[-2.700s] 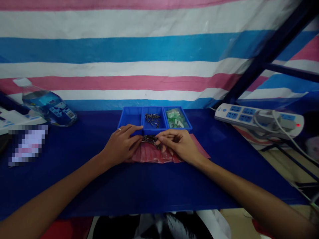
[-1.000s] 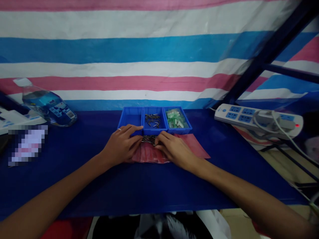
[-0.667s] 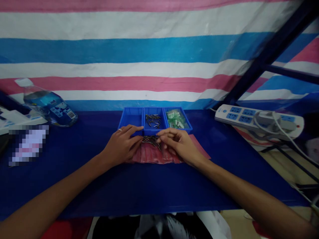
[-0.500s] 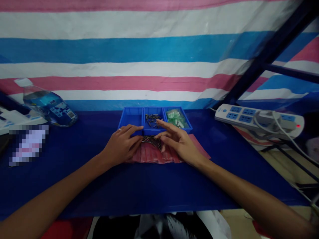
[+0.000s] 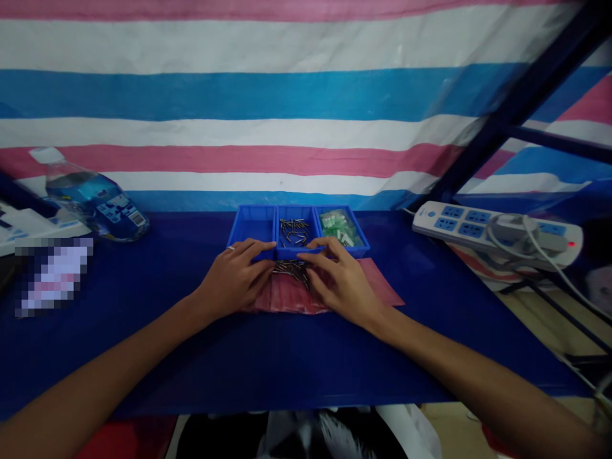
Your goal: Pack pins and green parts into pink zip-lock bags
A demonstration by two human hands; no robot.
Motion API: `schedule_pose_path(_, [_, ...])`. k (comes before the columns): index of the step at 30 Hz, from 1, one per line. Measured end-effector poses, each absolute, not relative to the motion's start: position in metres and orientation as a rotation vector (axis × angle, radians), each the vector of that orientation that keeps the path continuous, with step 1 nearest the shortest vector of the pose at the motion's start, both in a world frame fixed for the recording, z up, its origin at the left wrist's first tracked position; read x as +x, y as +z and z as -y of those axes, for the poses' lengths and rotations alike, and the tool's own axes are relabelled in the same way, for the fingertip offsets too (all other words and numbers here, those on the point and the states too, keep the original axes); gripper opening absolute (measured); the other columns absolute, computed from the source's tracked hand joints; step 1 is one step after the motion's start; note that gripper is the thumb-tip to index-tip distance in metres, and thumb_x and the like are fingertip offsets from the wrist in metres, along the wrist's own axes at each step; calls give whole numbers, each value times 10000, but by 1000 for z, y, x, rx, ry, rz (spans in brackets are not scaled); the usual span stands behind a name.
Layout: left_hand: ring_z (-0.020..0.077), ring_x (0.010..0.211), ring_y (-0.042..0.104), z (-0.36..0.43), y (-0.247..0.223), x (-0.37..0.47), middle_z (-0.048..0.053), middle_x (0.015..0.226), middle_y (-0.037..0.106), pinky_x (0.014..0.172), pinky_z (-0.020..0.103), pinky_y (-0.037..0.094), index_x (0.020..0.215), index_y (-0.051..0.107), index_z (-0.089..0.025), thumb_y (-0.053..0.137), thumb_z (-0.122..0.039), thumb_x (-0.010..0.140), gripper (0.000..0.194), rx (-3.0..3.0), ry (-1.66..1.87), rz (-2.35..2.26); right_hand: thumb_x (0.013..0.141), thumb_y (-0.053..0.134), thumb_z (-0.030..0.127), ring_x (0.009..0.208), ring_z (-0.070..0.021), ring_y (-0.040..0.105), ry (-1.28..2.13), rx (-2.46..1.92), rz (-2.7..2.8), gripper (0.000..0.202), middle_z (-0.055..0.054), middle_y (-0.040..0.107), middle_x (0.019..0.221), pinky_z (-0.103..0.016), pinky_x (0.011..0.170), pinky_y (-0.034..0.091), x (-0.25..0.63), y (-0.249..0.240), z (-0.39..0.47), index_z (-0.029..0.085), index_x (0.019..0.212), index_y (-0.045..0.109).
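Note:
A small pile of dark screws (image 5: 291,270) lies on a red plastic bag (image 5: 294,298) between my two hands. My left hand (image 5: 239,273) rests at the left side of the pile, fingers stretched toward the front edge of a blue three-part tray (image 5: 251,224), thumb close to the screws. On the other side, my right hand (image 5: 342,275) arches over the bag with fingers apart, its fingertips by the tray's front wall and the thumb beside the pile. More loose screws (image 5: 294,231) fill part of the tray's middle section. Green and clear small packets (image 5: 340,227) lie in the right section.
A power strip (image 5: 495,233) with plugs and cables sits at the right edge of the blue table (image 5: 268,363). At left lie a blue-labelled bottle (image 5: 102,207) and a white object (image 5: 36,228). Striped sheeting (image 5: 268,95) hangs behind; a dark metal frame (image 5: 497,115) slants on the right.
My right hand has lowered, its fingers drawing back from above the tray's middle section to its front edge by the pile. The left hand stays in place.

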State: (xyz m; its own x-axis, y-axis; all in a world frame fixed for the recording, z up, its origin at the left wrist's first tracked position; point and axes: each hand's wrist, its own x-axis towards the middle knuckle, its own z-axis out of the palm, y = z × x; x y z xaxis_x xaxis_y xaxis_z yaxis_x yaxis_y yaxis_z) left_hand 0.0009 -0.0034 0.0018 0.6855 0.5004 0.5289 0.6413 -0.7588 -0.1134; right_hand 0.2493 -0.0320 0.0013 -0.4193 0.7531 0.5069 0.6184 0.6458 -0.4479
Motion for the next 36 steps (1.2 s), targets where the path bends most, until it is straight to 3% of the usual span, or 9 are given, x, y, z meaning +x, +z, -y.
schedule_pose_path(5, [231,1103,623,2,2,3,70,1292,632,941,432,541,1273,590,-208,519,-268,971,316,-2603,-742,1007,928,521,158,999,-239,611,-89,-1091,2175,233,-91,661,1057,-438,890,540,270,16,23,187,1077,700])
schedule_pose_path(8, [224,1165,599,-7,-1,5,80,1347,597,991,417,526,1356,525,-199,509,-258,982,379,-2655,-815,985,936,552,195,996,-244,611,-117,-1142,2216,224,-99,649,1089,-444,878,547,287,22,10,188,1097,707])
schedule_pose_path(12, [202,1123,604,-21,-6,12,85,1310,631,995,407,531,1253,609,-166,533,-231,977,293,-2711,-893,862,949,574,257,1033,-254,603,-29,-1037,2357,267,-140,595,1146,-449,892,544,293,12,-6,182,1173,697])
schedule_pose_path(17, [167,959,633,-29,-8,18,64,1189,707,858,358,585,1120,674,-149,544,-181,968,203,-2662,-1050,818,980,499,202,901,-206,607,3,-982,2298,236,-117,607,1032,-375,793,553,288,0,-13,174,1062,718])
schedule_pose_path(20, [172,963,634,-30,-6,15,40,1149,725,827,351,589,1078,693,-168,560,-190,961,178,-2660,-1079,811,986,468,179,940,-222,592,-112,-964,2332,253,-129,617,1081,-395,799,537,282,7,-1,180,1078,704])
schedule_pose_path(26, [194,1100,634,-24,5,5,55,1196,698,965,406,551,1184,652,-185,562,-269,967,249,-2757,-926,897,929,552,164,849,-218,638,-13,-1034,2714,253,-115,683,971,-346,725,512,246,22,22,143,1149,675])
schedule_pose_path(31, [207,1149,617,-16,8,2,71,1256,658,977,405,547,1221,621,-193,521,-217,972,269,-2734,-786,830,833,539,47,820,-181,644,182,-1177,2656,330,-99,697,994,-305,747,499,231,18,15,140,1113,686])
schedule_pose_path(36, [215,1145,607,-12,2,-4,89,1285,633,990,403,537,1246,594,-175,511,-180,964,294,-2712,-822,845,909,509,88,867,-174,645,334,-1087,2517,285,-80,687,1023,-303,790,506,242,8,18,158,1103,704])
